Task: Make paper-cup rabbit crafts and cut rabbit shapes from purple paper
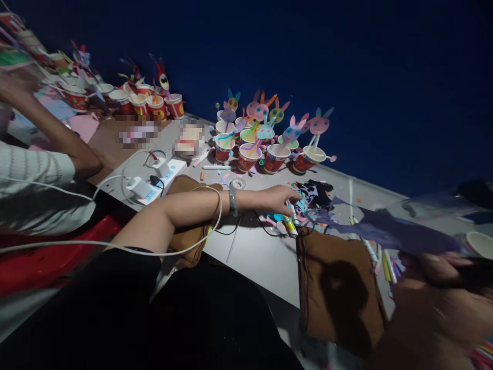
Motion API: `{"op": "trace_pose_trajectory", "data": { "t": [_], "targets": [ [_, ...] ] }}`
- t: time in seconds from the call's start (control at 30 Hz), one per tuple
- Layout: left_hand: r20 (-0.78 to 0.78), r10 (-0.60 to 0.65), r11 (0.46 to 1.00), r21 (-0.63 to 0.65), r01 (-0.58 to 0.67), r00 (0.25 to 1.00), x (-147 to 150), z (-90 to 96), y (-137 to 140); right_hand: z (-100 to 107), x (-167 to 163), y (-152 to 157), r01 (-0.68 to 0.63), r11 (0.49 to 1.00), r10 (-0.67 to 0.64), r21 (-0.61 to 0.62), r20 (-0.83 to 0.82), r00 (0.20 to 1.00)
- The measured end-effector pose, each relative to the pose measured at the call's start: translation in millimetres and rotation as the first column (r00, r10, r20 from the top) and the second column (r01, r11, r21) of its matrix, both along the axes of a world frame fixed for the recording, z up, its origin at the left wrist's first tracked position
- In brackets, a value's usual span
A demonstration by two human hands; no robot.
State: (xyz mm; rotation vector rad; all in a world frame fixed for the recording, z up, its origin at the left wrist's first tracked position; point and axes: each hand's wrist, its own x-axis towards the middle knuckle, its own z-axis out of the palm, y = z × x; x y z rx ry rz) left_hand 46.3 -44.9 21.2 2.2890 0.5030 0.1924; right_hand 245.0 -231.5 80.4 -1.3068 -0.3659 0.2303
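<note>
My left arm, with a green bangle at the wrist, reaches across the table. My left hand (pixel 283 199) is at a heap of paper scraps (pixel 308 198), its fingers bent and drawn together. A white, stick-like thing shows at the fingertips; what it is I cannot make out. Close below lies a yellow tube (pixel 290 225). At the right edge my right hand (pixel 450 288) is smeared by motion, its fingers closed at the end of a piece of purple paper (pixel 404 231). The paper stretches left towards the scraps. A dark shape beside that hand is too blurred to name.
Paper cups (pixel 249 158) with paper rabbit figures stand along the back. A power strip (pixel 165 180) with plugs and a roll of tape (pixel 237 183) lie left of centre. A brown cloth pad (pixel 339 288) hangs over the front edge. Another person's arm (pixel 57 123) is at left.
</note>
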Motion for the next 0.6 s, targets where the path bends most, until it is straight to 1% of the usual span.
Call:
{"op": "trace_pose_trajectory", "data": {
  "t": [0.03,0.07,0.13,0.2,0.27,0.37,0.47,0.53,0.6],
  "targets": [
    [-0.018,0.024,1.0,-0.012,-0.024,1.0,1.3,0.3,1.3,-5.4,-6.7,12.8,-0.069,0.997,0.065,0.045,0.069,0.995],
    [-0.031,0.03,0.999,-0.033,-0.031,0.999,1.5,0.6,1.1,-9.8,-12.2,23.9,-0.124,0.991,0.118,0.056,0.1,0.988],
    [0.011,0.002,0.992,-0.126,-0.001,1.0,-0.9,1.0,-2.0,-16.3,-19.8,41.3,-0.202,0.978,0.198,0.053,0.066,0.978],
    [0.104,-0.022,0.961,-0.273,0.049,0.994,-5.4,1.6,-5.8,-22.1,-24.4,53.9,-0.292,0.954,0.292,0.064,0.003,0.956],
    [0.206,0.039,0.91,-0.411,0.051,0.978,-10.0,2.2,-7.3,-29.2,-27.8,64.3,-0.362,0.928,0.366,0.085,-0.04,0.93],
    [0.272,0.164,0.821,-0.57,0.022,0.948,-15.6,3.0,-4.0,-41.1,-31.7,77.6,-0.375,0.922,0.383,0.095,-0.092,0.919],
    [0.239,0.271,0.738,-0.673,-0.043,0.932,-19.6,3.8,2.4,-50.9,-30.8,86.0,-0.367,0.925,0.375,0.096,-0.099,0.922],
    [0.206,0.297,0.692,-0.719,-0.061,0.932,-21.6,4.8,5.6,-56.1,-26.8,88.6,-0.358,0.928,0.367,0.103,-0.097,0.925],
    [0.193,0.3,0.661,-0.748,-0.058,0.934,-23.2,6.2,7.6,-60.9,-21.1,89.6,-0.35,0.93,0.36,0.107,-0.095,0.928]
  ]
}}
